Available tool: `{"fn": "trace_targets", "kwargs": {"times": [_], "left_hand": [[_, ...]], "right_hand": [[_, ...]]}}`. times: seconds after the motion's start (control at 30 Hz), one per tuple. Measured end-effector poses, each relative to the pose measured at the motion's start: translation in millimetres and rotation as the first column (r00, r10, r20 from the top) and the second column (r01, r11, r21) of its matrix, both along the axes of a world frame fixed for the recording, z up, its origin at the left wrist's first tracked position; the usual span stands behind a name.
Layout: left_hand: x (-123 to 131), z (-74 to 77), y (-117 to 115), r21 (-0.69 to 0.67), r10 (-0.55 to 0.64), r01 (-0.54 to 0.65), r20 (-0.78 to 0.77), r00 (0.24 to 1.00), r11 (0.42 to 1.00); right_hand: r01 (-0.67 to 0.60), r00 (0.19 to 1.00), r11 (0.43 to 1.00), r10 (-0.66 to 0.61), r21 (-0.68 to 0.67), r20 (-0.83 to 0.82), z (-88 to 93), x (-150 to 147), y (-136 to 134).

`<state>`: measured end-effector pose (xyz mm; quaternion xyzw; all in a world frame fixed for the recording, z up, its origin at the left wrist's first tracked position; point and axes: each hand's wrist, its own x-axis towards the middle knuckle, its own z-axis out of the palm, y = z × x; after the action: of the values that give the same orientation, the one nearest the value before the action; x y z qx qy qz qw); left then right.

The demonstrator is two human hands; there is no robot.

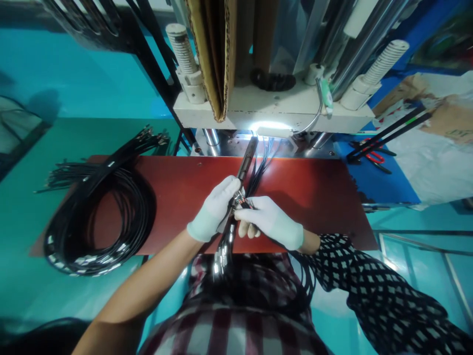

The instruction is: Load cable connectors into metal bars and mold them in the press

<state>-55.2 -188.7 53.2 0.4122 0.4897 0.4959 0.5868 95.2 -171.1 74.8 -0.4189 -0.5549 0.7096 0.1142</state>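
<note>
My left hand (pixel 215 209), in a white glove, is closed round a bundle of thin black cables (pixel 258 172) over the red board (pixel 303 197). My right hand (pixel 271 222), also gloved, pinches the same bundle just beside it, the two hands touching. The cables' metal-tipped ends (pixel 220 256) hang down toward my lap, while the other ends run up under the machine's lit slot (pixel 271 130). A dark metal rod (pixel 247 162) reaches from the machine to my left hand.
A large coil of black cables (pixel 99 222) lies on the board's left end, its loose ends fanned toward the back. The white machine base (pixel 273 106) stands behind. Red-handled pliers (pixel 375 157) and black rods lie on the blue surface at right.
</note>
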Motion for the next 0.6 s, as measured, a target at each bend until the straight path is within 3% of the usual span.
{"fn": "trace_targets", "kwargs": {"times": [0.27,0.4,0.53,0.6], "left_hand": [[-3,-11.7,1,0.101,0.071,-0.054,-0.170,0.983,0.993],[-8,-18.4,1,0.104,0.009,0.000,-0.085,0.996,0.995],[-10,-18.0,0,0.081,-0.020,0.020,-0.002,1.000,0.996],[-11,-17.0,-1,0.090,-0.030,0.031,-0.005,1.000,0.995]], "right_hand": [[-0.008,0.999,1.000,0.009,0.031,-0.032,-12.4,-6,0],[0.049,0.991,0.999,-0.046,0.023,-0.128,-16.1,1,0],[0.106,0.993,0.968,-0.091,0.226,-0.077,-8.7,7,4],[0.080,0.996,0.969,-0.070,0.234,-0.051,-4.7,8,6]]}}
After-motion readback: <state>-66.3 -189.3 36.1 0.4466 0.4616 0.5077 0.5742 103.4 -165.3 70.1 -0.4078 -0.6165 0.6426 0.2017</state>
